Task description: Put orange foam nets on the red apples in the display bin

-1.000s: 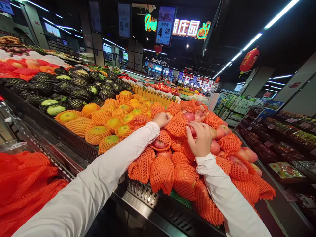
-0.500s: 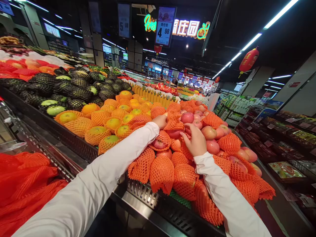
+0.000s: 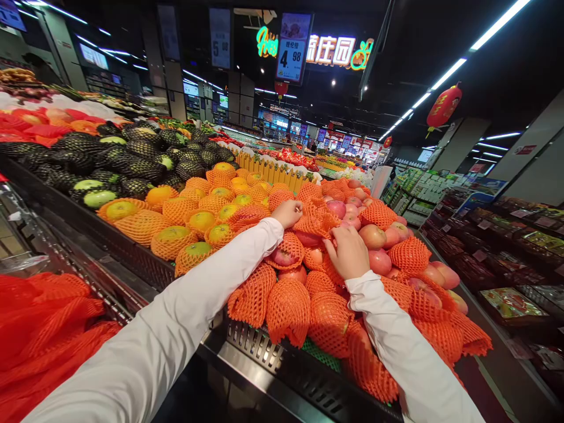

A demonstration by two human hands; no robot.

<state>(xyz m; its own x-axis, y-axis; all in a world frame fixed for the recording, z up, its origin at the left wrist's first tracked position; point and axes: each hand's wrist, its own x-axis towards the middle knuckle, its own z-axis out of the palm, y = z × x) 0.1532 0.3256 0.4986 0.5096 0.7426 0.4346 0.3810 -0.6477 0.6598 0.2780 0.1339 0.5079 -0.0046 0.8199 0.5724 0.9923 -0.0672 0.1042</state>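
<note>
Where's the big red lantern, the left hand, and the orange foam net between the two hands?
Big red lantern (image 3: 444,108), head view: middle of its rounded body.
Left hand (image 3: 287,214), head view: back of the hand.
Orange foam net (image 3: 316,216), head view: middle of its mesh.

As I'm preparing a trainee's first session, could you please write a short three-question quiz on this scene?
1. What lies between the left hand and the right hand?
2. True or false: the fruit in black nets lies to the picture's right of both hands.
3. Fill in: the brightest price sign reads 4.__.

Key: 1. an orange mesh net; 2. false; 3. 98.
</note>
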